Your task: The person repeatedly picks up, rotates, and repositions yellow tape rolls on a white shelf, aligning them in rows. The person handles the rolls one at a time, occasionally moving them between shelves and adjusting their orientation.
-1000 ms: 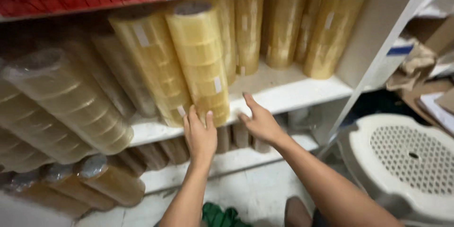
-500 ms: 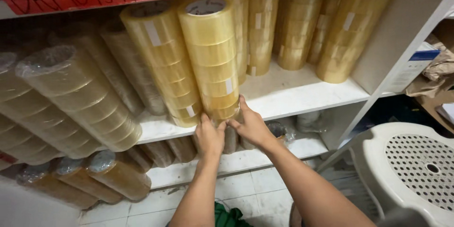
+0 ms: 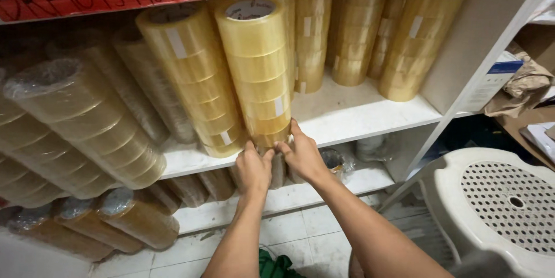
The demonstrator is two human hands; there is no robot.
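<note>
Both hands gripped the tape stack at its base. The left hand pinched its near-left edge. The right hand clasped its right side, on the white shelf.

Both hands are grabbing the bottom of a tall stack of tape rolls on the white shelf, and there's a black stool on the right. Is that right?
Almost. The stool is white, not black, as the head view shows. The rest holds: the left hand and the right hand are at the bottom of the tall stack of tape rolls on the white shelf.
</note>
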